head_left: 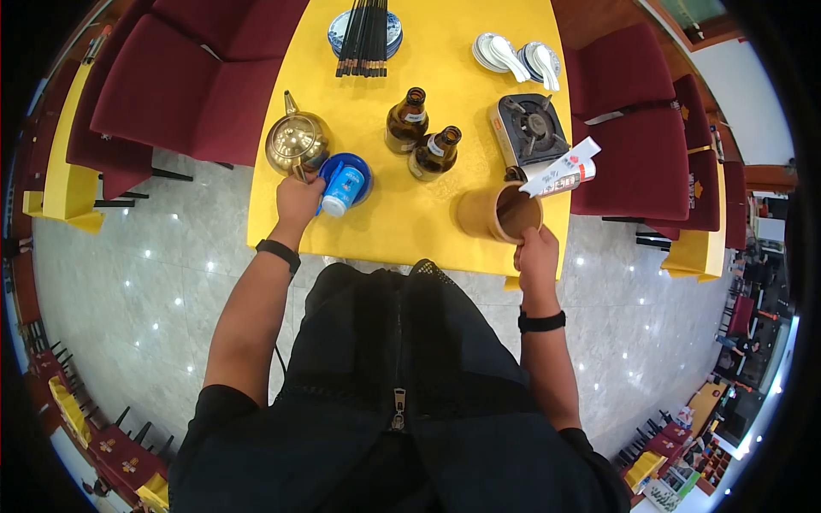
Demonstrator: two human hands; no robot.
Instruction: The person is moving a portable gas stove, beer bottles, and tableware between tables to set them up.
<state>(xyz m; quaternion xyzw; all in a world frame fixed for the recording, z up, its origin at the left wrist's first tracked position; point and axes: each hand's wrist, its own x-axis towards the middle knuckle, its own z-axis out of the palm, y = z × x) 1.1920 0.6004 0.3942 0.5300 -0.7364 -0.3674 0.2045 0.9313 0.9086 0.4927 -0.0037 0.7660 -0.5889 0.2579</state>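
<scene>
My left hand (298,205) is closed at the near side of a brass teapot (295,141), its fingers around what looks like the pot's handle. Just right of it is a round blue container (361,190), with a blue-and-white cup or can (345,190) lying tilted over it. My right hand (537,252) grips a tan cylindrical mug-like container (481,214) at its near right side. The container leans, its mouth facing right. Beyond its mouth lie a white printed strip (564,167) and a red-and-white can (577,178), partly overlapping.
Two brown bottles (406,124) stand mid-table. A portable gas stove (532,128) is at the right edge. Farther back are plates with white spoons (511,60) and black chopsticks (363,38) across stacked plates. Dark red chairs (633,128) flank the yellow table (402,222).
</scene>
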